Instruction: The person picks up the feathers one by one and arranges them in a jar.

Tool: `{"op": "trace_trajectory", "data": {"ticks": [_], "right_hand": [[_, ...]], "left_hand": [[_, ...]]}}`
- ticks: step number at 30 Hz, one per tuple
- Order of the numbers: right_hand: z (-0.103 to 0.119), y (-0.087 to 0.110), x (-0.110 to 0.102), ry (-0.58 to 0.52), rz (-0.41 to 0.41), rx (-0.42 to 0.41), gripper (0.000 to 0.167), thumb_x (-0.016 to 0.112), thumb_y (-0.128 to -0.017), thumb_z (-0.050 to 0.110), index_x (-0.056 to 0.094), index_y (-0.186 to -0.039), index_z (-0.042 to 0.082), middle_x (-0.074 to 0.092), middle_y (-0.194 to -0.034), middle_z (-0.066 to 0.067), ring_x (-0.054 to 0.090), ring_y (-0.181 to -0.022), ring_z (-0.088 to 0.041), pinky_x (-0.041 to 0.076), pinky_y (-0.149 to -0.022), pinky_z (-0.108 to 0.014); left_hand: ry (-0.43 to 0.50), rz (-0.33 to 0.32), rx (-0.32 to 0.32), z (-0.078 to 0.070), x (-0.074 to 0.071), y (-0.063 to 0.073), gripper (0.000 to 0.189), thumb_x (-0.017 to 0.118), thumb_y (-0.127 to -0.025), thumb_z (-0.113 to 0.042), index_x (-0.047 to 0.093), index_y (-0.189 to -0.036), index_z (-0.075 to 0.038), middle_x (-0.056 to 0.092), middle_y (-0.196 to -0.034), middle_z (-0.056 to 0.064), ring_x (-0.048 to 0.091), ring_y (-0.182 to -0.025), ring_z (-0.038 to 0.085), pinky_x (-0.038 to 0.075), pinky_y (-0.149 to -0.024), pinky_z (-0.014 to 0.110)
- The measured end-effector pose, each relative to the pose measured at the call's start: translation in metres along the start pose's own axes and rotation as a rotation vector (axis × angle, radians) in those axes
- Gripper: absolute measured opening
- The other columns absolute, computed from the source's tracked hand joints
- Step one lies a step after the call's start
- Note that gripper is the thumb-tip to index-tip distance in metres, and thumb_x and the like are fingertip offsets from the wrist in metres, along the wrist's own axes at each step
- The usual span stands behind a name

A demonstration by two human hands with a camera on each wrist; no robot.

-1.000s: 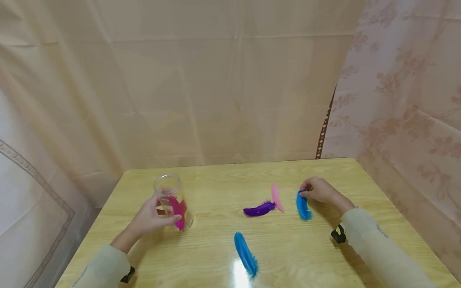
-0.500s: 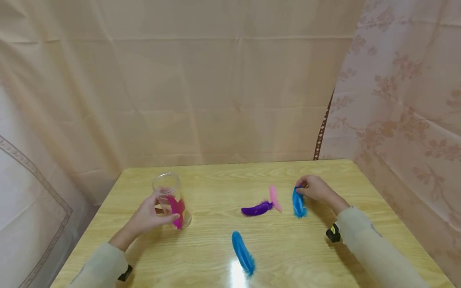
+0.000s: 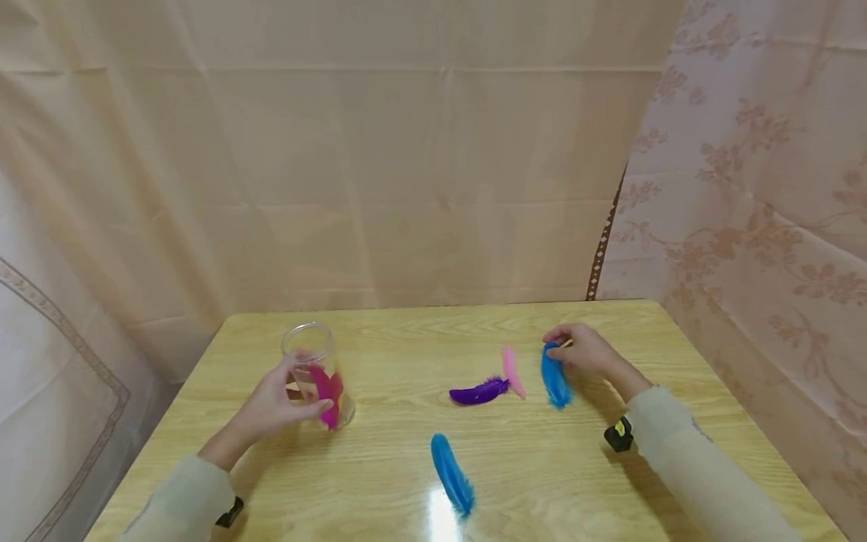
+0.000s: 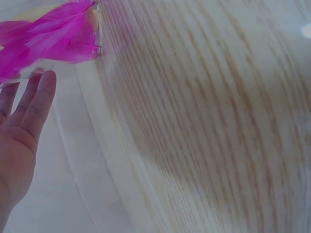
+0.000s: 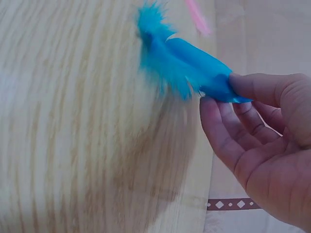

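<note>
On the left of the table, my left hand (image 3: 274, 403) grips a clear plastic cup (image 3: 308, 339) around its side. Inside the cup are magenta feathers (image 3: 328, 388) with some yellow among them; the left wrist view shows the magenta feathers (image 4: 58, 34) close up beside the fingers. Over at the right, my right hand (image 3: 589, 352) pinches a blue feather (image 3: 555, 380) at one end between thumb and fingers. Its fluffy end hangs toward me, and in the right wrist view the blue feather (image 5: 194, 68) points away from the hand.
A purple feather (image 3: 477, 392) touches or nearly touches a light pink feather (image 3: 512, 373) left of my right hand. Another blue feather (image 3: 451, 474) lies near the front middle of the wooden table (image 3: 379, 482). A beige curtain (image 3: 406, 188) hangs behind the table.
My right hand has shifted slightly left with the blue feather, which has turned a little. The left hand still holds the cup. The whole view has drifted slightly.
</note>
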State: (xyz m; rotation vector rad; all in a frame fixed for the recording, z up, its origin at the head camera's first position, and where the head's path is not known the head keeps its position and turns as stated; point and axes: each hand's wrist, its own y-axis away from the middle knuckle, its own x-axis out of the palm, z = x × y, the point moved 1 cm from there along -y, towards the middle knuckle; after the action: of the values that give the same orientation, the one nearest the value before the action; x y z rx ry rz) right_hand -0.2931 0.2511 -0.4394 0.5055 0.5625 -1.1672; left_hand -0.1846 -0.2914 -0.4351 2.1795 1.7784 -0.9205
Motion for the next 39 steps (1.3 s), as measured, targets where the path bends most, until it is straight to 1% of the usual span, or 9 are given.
{"op": "trace_trajectory", "data": {"ticks": [3, 7, 13, 21, 27, 30, 33, 37, 39], "right_hand": [[0.002, 0.001, -0.001, -0.066, 0.003, 0.007, 0.031, 0.067, -0.096, 0.004, 0.061, -0.123, -0.01, 0.063, -0.106, -0.017, 0.064, -0.089, -0.024, 0.061, -0.076, -0.037], [0.004, 0.0, -0.003, -0.109, -0.001, 0.031, 0.033, 0.067, -0.096, 0.003, 0.06, -0.126, -0.009, 0.062, -0.107, -0.017, 0.064, -0.089, -0.023, 0.061, -0.077, -0.038], [0.003, -0.003, -0.003, -0.111, -0.002, 0.032, 0.033, 0.066, -0.095, 0.0, 0.059, -0.126, -0.01, 0.061, -0.105, -0.016, 0.062, -0.088, -0.022, 0.06, -0.075, -0.035], [0.008, -0.002, -0.002, -0.1, -0.002, 0.027, 0.032, 0.065, -0.096, 0.001, 0.06, -0.125, -0.009, 0.061, -0.106, -0.016, 0.062, -0.089, -0.023, 0.06, -0.077, -0.037], [0.012, -0.003, 0.001, -0.129, -0.001, 0.029, 0.031, 0.066, -0.096, 0.001, 0.06, -0.125, -0.01, 0.061, -0.106, -0.017, 0.062, -0.089, -0.022, 0.06, -0.077, -0.037], [0.015, -0.002, 0.002, -0.13, 0.0, 0.031, 0.032, 0.067, -0.096, 0.001, 0.06, -0.125, -0.01, 0.061, -0.106, -0.017, 0.062, -0.088, -0.022, 0.06, -0.077, -0.037], [0.017, -0.002, 0.001, -0.119, -0.009, 0.036, 0.032, 0.067, -0.096, 0.003, 0.061, -0.126, -0.008, 0.061, -0.107, -0.016, 0.063, -0.088, -0.023, 0.06, -0.076, -0.037], [0.019, -0.004, 0.0, -0.117, -0.002, 0.044, 0.034, 0.067, -0.097, 0.006, 0.061, -0.128, -0.006, 0.061, -0.11, -0.016, 0.063, -0.091, -0.023, 0.06, -0.078, -0.037], [0.021, -0.006, -0.001, -0.112, 0.005, 0.046, 0.034, 0.067, -0.097, 0.007, 0.061, -0.128, -0.006, 0.061, -0.111, -0.016, 0.064, -0.091, -0.023, 0.06, -0.079, -0.037]], "left_hand": [[0.013, 0.006, 0.006, 0.0, 0.001, -0.001, 0.071, 0.09, -0.078, -0.016, 0.047, -0.134, -0.006, 0.063, -0.122, 0.014, 0.063, -0.099, 0.033, 0.06, -0.076, 0.034], [0.015, 0.01, 0.008, -0.001, 0.004, -0.001, 0.071, 0.09, -0.078, -0.015, 0.047, -0.134, -0.007, 0.062, -0.124, 0.016, 0.063, -0.1, 0.035, 0.059, -0.076, 0.034], [0.015, 0.0, 0.001, -0.001, 0.004, 0.0, 0.07, 0.09, -0.078, -0.016, 0.047, -0.134, -0.007, 0.063, -0.123, 0.015, 0.063, -0.099, 0.031, 0.059, -0.076, 0.031], [0.005, -0.002, 0.0, -0.001, 0.003, 0.002, 0.071, 0.089, -0.08, -0.015, 0.046, -0.135, -0.006, 0.062, -0.125, 0.017, 0.063, -0.099, 0.032, 0.059, -0.077, 0.031], [0.008, 0.007, 0.002, -0.002, 0.001, 0.002, 0.071, 0.089, -0.078, -0.014, 0.047, -0.134, -0.004, 0.061, -0.125, 0.022, 0.063, -0.098, 0.034, 0.059, -0.076, 0.03], [0.006, 0.007, 0.002, -0.003, 0.0, 0.001, 0.071, 0.09, -0.077, -0.014, 0.047, -0.133, -0.006, 0.062, -0.122, 0.019, 0.063, -0.097, 0.034, 0.06, -0.075, 0.03], [0.012, 0.009, -0.003, -0.004, -0.001, 0.0, 0.071, 0.09, -0.077, -0.014, 0.047, -0.133, -0.005, 0.063, -0.121, 0.016, 0.063, -0.097, 0.033, 0.059, -0.075, 0.03], [0.01, 0.006, 0.013, -0.005, 0.0, 0.001, 0.071, 0.089, -0.078, -0.012, 0.046, -0.134, -0.001, 0.062, -0.122, 0.021, 0.063, -0.097, 0.032, 0.059, -0.075, 0.031], [0.001, 0.004, 0.019, -0.004, 0.0, 0.001, 0.071, 0.089, -0.078, -0.013, 0.046, -0.134, -0.001, 0.062, -0.123, 0.023, 0.064, -0.097, 0.031, 0.059, -0.075, 0.032]]}}
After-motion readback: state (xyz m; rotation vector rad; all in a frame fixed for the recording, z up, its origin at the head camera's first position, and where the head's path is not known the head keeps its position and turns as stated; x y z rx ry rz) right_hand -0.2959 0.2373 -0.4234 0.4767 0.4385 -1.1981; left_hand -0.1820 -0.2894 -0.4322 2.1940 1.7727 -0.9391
